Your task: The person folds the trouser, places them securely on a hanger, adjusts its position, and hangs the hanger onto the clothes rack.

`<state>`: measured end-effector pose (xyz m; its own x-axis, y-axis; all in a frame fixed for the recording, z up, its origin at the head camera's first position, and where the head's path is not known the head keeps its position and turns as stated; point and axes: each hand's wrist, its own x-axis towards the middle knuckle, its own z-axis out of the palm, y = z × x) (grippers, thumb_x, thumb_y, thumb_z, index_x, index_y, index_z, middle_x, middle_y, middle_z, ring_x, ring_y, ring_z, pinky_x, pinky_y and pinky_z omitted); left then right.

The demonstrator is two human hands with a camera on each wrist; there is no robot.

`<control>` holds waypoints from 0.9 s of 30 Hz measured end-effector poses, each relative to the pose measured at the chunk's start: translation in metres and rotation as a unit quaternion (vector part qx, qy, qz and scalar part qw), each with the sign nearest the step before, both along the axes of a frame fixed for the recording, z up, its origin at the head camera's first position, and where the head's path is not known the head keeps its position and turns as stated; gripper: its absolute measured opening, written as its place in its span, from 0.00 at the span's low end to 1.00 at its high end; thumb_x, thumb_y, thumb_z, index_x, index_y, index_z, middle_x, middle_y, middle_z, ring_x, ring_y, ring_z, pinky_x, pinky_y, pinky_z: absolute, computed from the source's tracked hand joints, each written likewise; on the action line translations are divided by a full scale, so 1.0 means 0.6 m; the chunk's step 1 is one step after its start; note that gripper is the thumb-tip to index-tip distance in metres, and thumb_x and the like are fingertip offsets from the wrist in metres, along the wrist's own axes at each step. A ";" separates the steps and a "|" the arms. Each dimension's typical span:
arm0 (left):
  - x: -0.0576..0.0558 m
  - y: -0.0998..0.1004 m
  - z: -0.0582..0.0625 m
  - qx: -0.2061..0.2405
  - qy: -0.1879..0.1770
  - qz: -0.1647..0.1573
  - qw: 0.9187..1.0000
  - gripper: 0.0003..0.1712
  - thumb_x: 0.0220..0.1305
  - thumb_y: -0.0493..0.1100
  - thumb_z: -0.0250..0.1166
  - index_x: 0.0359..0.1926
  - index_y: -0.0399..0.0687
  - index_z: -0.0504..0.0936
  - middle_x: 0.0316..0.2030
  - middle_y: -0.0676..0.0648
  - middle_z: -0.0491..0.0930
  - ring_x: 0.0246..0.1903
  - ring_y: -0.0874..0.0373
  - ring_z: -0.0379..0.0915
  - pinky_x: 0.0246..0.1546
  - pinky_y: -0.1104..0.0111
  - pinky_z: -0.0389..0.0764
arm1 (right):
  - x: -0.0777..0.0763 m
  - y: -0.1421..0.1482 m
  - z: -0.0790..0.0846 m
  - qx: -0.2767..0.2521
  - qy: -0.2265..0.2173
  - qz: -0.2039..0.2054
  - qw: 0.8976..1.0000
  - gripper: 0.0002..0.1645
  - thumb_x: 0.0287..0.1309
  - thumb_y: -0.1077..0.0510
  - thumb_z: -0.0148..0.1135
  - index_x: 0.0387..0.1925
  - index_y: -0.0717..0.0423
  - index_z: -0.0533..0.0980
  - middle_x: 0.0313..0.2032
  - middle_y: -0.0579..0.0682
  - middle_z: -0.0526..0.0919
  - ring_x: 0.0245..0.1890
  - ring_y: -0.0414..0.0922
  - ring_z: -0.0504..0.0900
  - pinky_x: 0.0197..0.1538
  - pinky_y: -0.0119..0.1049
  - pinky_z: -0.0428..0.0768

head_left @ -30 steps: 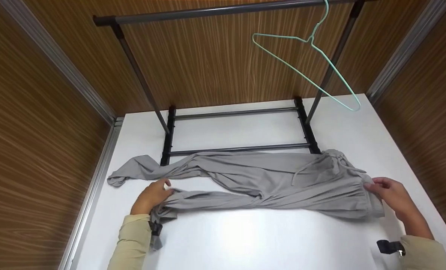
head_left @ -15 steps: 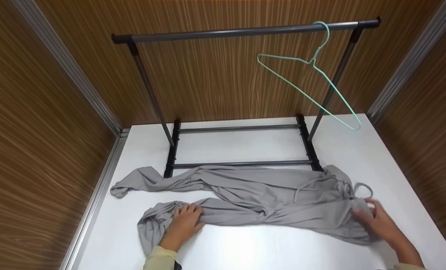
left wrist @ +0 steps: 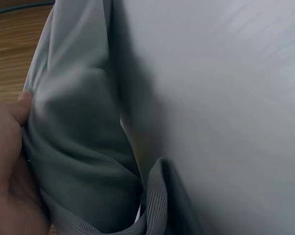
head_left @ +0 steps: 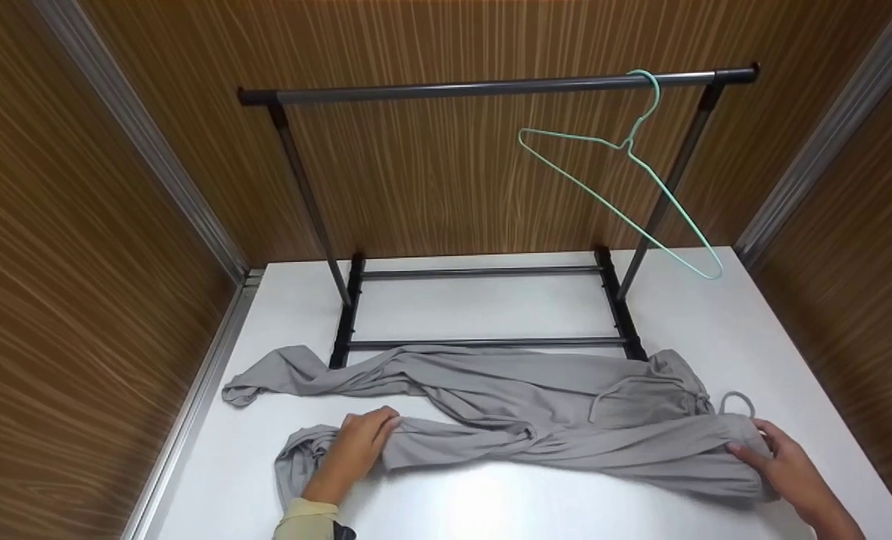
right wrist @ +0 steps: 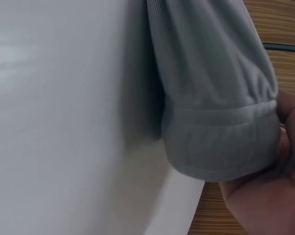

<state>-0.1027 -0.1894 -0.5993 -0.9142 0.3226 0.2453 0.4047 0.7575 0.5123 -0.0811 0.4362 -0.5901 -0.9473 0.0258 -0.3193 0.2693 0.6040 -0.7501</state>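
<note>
Grey drawstring trousers (head_left: 491, 382) lie sideways across the white table, waistband at the right and legs at the left. My left hand (head_left: 357, 450) pinches the upper edge of the nearer leg; in the left wrist view that leg's fabric (left wrist: 84, 142) hangs in folds beside the fingers. My right hand (head_left: 787, 469) grips the waistband (right wrist: 221, 142), thumb on top and fingers beneath, lifting it a little off the table. One drawstring (head_left: 738, 401) loops out past the waist. The nearer leg's end is bunched behind my left wrist.
Behind the trousers stands a dark metal clothes rack (head_left: 446, 90), its base bars (head_left: 483, 343) on the white table (head_left: 491, 304). A mint-green hanger (head_left: 603, 199) hangs near the rail's right end. Wood-patterned panels (head_left: 415, 180) enclose the back and both sides.
My left hand let go of the leg's end, moved right along it and took a pinch higher up. My right hand shifted the waistband, and a drawstring loop came out. The view tilted up.
</note>
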 end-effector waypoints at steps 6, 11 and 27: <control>-0.012 -0.008 0.028 0.031 -0.084 -0.023 0.996 0.13 0.64 0.60 0.53 0.36 0.60 0.75 0.23 0.63 0.73 0.27 0.66 0.69 0.31 0.65 0.72 | -0.011 0.007 0.027 -0.114 -0.008 -0.040 0.993 0.37 0.61 0.46 0.57 0.67 0.51 0.56 0.51 0.58 0.76 0.39 0.33 0.77 0.39 0.35 0.77; -0.006 -0.014 0.035 0.037 -0.172 -0.061 0.983 0.24 0.49 0.66 0.64 0.42 0.59 0.75 0.26 0.60 0.76 0.27 0.64 0.70 0.32 0.66 0.72 | -0.004 0.023 0.040 -0.405 0.010 0.030 0.914 0.30 0.70 0.64 0.40 0.67 0.33 0.55 0.48 0.44 0.79 0.47 0.40 0.78 0.46 0.37 0.77; 0.007 -0.036 -0.018 -0.101 -0.030 0.057 0.993 0.09 0.58 0.49 0.65 0.38 0.53 0.78 0.33 0.56 0.78 0.34 0.56 0.73 0.33 0.58 0.69 | -0.007 0.000 0.012 -0.193 0.030 -0.041 0.980 0.34 0.62 0.54 0.57 0.67 0.56 0.59 0.49 0.29 0.73 0.50 0.32 0.74 0.43 0.25 0.74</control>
<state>-0.0986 -0.2109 -0.6100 -0.9585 0.2539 0.1298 0.2843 0.8859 0.3665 -0.0852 0.4362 -0.5830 -0.9643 -0.0094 -0.2647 0.2540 0.2512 -0.9340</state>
